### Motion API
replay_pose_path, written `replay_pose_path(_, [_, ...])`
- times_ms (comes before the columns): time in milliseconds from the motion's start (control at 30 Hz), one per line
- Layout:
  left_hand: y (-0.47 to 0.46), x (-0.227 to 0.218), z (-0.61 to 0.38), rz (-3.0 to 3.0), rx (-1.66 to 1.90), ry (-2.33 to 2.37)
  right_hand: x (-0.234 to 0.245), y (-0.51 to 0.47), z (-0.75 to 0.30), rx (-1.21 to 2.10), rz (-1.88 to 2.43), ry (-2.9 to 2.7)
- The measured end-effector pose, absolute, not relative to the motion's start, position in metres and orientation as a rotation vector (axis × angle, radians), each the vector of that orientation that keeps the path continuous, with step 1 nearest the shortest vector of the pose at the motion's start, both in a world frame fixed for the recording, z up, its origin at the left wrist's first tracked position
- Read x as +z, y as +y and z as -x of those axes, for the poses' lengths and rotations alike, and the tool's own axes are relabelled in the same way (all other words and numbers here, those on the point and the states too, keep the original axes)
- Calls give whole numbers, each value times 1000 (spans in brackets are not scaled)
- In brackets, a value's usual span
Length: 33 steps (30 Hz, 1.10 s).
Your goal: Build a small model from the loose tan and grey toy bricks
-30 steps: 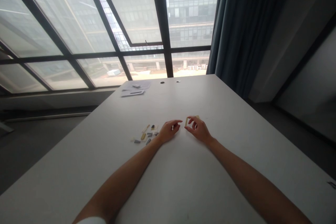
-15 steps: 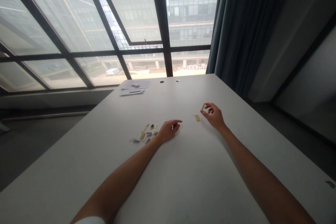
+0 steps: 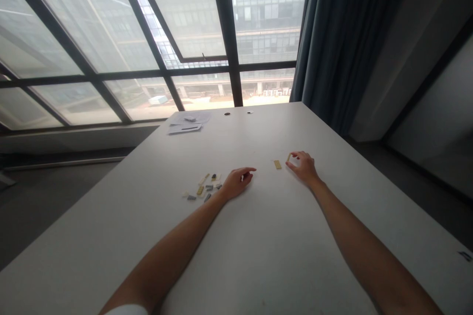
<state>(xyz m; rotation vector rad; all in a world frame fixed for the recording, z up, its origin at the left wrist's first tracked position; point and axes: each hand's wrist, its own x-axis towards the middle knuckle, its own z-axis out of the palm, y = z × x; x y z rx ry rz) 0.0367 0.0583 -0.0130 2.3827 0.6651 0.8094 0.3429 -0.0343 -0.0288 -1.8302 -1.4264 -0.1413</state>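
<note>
My left hand [image 3: 237, 181] rests on the white table [image 3: 258, 236], fingers curled around a small white piece. Just left of it lies a scatter of several small tan and grey building pieces [image 3: 205, 189]. My right hand [image 3: 303, 165] is further right, low on the table, pinching a small tan piece [image 3: 288, 157] between thumb and fingers. A flat tan studded plate [image 3: 277, 164] lies on the table just left of the right hand, apart from it.
Papers with a small object on them [image 3: 188, 123] lie at the table's far left corner. Two dark holes [image 3: 227, 113] sit near the far edge. Large windows stand beyond, a dark curtain [image 3: 332, 39] at right. A small dark mark [image 3: 464, 255] lies near the right edge.
My right hand moved right, away from the left hand, leaving the tan plate on the table, then lowered toward the table with the small tan piece. My left hand stayed put.
</note>
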Motion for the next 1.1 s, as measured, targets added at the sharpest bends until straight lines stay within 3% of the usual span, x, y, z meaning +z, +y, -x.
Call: replay_pose_path(1100, [58,-13,-36,-2397,818,659,-36,-32,-345,-9,2032,-1553])
